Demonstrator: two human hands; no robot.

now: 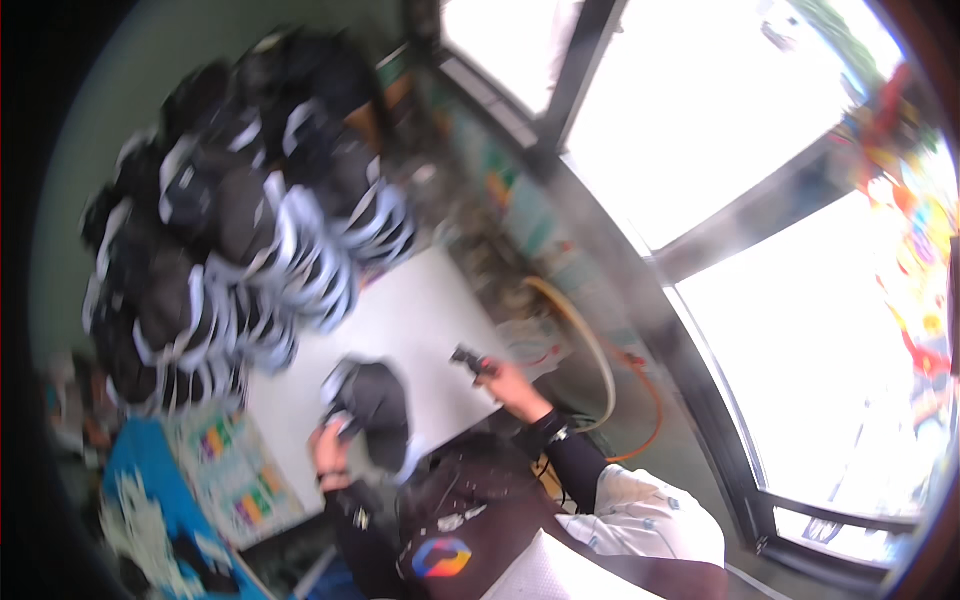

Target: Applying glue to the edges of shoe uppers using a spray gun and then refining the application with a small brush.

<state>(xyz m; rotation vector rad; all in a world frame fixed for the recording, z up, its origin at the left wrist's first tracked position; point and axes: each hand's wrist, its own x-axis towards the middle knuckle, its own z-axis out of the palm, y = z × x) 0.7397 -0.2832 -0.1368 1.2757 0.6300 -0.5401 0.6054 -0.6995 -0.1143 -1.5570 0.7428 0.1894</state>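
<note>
Left grip (pixel 329 448): closed on cap (pixel 382 405) | right grip (pixel 508 388): clasping black tool (pixel 465 357)

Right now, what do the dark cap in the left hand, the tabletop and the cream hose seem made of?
Cap: probably matte fabric, judging by its dull surface and soft, rounded shape. Tabletop: perhaps laminate or painted board, smooth-looking and evenly white. Hose: likely plastic or rubber, bending in one smooth curve; blur hides its finish.

Pale hose (pixel 599 350) near orange cord (pixel 661 410); bright windows (pixel 800 370).
</note>
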